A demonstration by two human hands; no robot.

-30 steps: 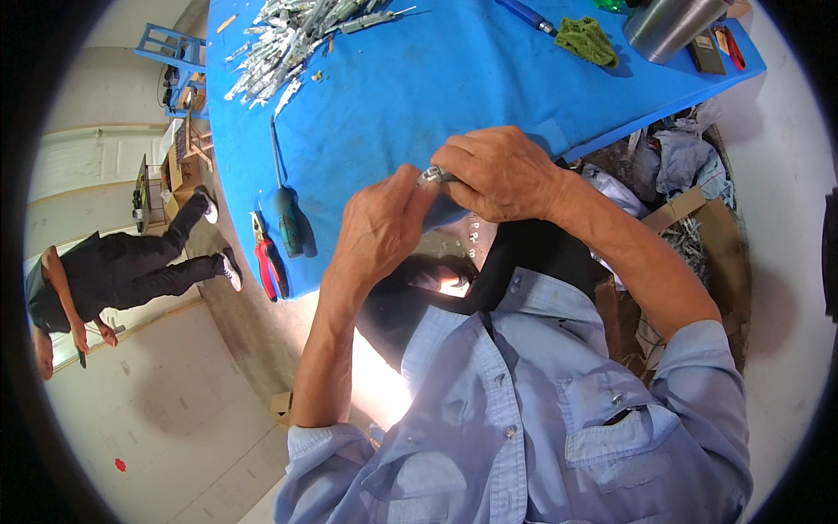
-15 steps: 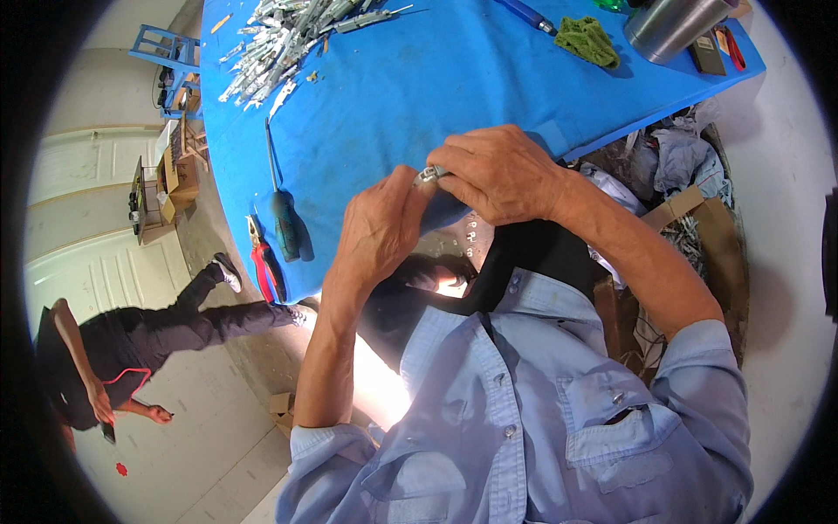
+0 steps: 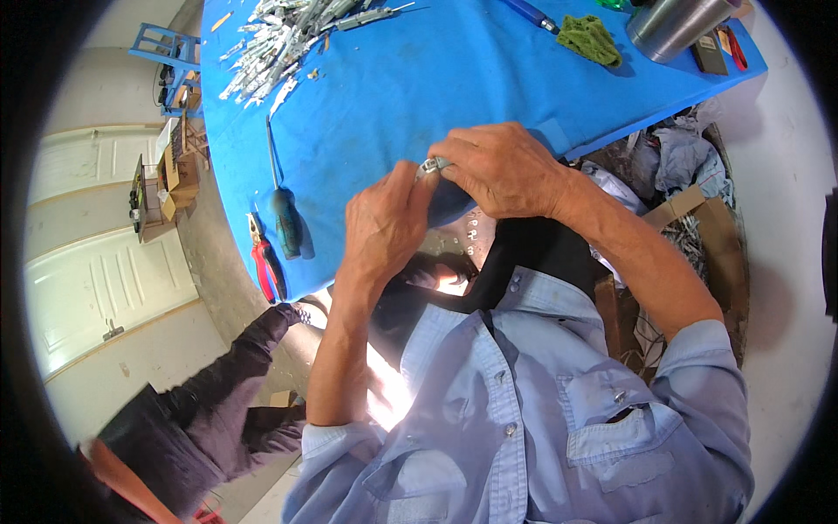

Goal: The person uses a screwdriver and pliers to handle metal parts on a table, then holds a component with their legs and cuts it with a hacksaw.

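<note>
Both hands pinch a small silvery metal part (image 3: 431, 166) just above the front edge of the blue cloth-covered table (image 3: 428, 79). My left hand (image 3: 387, 218) grips it from the left between thumb and curled fingers, my right hand (image 3: 496, 170) from the right, its fingers largely covering the part. On the cloth to the left lie a screwdriver (image 3: 284, 218) and red-handled pliers (image 3: 264, 266). A heap of long, thin grey metal pieces (image 3: 288, 48) sits farther back at the left.
Back right hold a green cloth (image 3: 587, 39), blue-handled tool (image 3: 524, 10) and steel cup (image 3: 672, 26). Cardboard and bags (image 3: 681, 157) crowd below the table's right side. Another person (image 3: 209, 410) is close at lower left. A blue rack (image 3: 166, 48) stands beyond the table's left.
The other person has moved down the left side toward me and is now partly cut off. My hands have shifted very slightly, still holding the small part.
</note>
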